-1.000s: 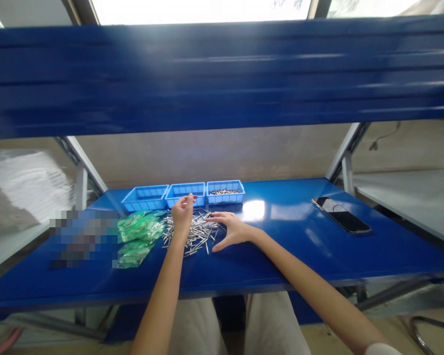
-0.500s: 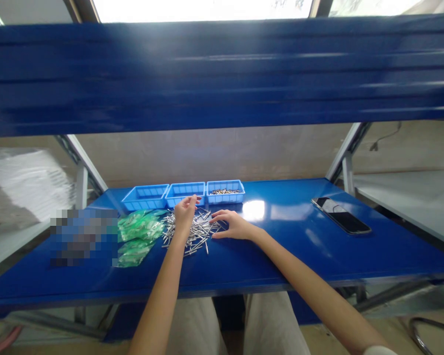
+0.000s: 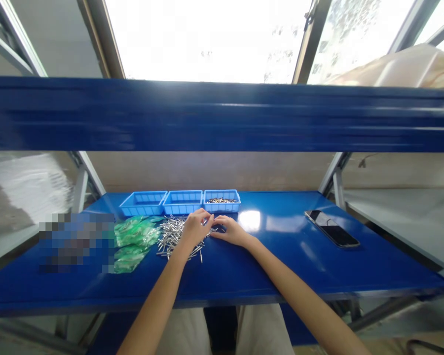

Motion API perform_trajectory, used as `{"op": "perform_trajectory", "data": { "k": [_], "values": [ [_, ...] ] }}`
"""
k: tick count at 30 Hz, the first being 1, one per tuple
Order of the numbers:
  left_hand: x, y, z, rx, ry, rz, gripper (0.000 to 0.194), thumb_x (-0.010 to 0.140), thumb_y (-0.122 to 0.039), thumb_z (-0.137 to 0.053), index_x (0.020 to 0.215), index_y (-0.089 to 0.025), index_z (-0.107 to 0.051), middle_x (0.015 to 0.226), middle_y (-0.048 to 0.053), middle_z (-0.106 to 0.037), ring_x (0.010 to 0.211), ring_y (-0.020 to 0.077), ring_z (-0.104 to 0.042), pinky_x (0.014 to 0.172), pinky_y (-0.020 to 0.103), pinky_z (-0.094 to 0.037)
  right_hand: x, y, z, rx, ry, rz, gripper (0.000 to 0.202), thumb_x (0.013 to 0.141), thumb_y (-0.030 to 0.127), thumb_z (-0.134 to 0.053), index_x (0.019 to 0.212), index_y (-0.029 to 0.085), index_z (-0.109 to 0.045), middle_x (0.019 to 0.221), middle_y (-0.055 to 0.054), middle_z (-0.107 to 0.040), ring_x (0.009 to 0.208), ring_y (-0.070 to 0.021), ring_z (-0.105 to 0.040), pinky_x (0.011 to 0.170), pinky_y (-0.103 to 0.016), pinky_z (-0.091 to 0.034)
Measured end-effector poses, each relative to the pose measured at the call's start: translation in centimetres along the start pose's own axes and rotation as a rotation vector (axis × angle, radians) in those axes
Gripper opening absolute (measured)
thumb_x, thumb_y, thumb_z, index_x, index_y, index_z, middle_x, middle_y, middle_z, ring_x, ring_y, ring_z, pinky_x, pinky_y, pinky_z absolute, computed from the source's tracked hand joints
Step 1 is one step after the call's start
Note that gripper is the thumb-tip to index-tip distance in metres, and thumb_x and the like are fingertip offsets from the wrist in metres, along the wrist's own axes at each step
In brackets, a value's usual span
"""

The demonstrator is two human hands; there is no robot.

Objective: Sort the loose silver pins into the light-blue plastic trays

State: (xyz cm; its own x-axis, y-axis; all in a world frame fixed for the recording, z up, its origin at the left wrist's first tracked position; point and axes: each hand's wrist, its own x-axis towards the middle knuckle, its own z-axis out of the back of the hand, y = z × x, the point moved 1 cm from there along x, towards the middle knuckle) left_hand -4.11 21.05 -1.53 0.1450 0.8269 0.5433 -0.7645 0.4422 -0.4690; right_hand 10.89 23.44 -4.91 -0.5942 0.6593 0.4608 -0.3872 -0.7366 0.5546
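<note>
A loose pile of thin silvery metal pins (image 3: 170, 236) lies on the blue table. My left hand (image 3: 198, 228) is over the right part of the pile, its fingers bent and closed together; what they hold, if anything, is too small to name. Beside it, my right hand (image 3: 229, 230) is at the pile's right edge, fingertips near those of the left hand, thumb and fingers curved around a gap. Behind the hands stand three blue trays: the right tray (image 3: 222, 207) holds similar pins, while the middle tray (image 3: 183, 209) and left tray (image 3: 142, 210) show none.
Crumpled green plastic bags (image 3: 135, 239) lie left of the pile, beside a pixelated area. A dark phone (image 3: 333, 229) rests on the right side of the blue table (image 3: 266, 276). A blue shelf beam (image 3: 222, 118) crosses above the trays.
My left hand has moved right and closer to my right hand, whose thumb and fingers have drawn nearer together. The head view has tilted up, showing more window.
</note>
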Motion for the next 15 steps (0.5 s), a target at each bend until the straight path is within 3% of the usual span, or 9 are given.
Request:
{"op": "perform_trajectory", "data": {
  "k": [5,9,15],
  "values": [
    [-0.6,-1.1,0.4,0.025,0.074,-0.05,0.021,0.08,-0.03,-0.046,0.074,-0.019,-0.063,0.082,0.004,-0.061,0.077,0.0169,-0.056,0.075,0.033,-0.041,-0.2,0.2,1.0,-0.045,-0.003,-0.043,0.029,0.069,0.035,-0.065,0.092,0.017,-0.064,0.091,-0.006,-0.063,0.082,-0.0176,-0.057,0.073,-0.03,-0.044],
    [-2.9,-1.5,1.5,0.016,0.187,-0.149,0.022,0.079,-0.033,-0.048,0.092,-0.023,-0.062,0.099,0.004,-0.061,0.095,0.02,-0.054,0.086,0.037,-0.039,-0.3,0.6,1.6,-0.035,0.014,-0.082,0.031,0.067,0.036,-0.066,0.093,0.019,-0.064,0.091,-0.005,-0.062,0.08,-0.0164,-0.057,0.069,-0.027,-0.044],
    [-6.6,0.5,3.0,0.18,0.372,-0.218,0.057,0.077,-0.046,-0.049,0.129,-0.027,-0.037,0.136,0.006,-0.037,0.125,0.0255,-0.03,0.102,0.045,-0.025,-0.1,0.4,1.9,-0.168,-0.011,-0.237,0.04,0.062,0.048,-0.067,0.091,0.022,-0.066,0.092,-0.005,-0.061,0.079,-0.0179,-0.056,0.061,-0.025,-0.041]
  ]
}}
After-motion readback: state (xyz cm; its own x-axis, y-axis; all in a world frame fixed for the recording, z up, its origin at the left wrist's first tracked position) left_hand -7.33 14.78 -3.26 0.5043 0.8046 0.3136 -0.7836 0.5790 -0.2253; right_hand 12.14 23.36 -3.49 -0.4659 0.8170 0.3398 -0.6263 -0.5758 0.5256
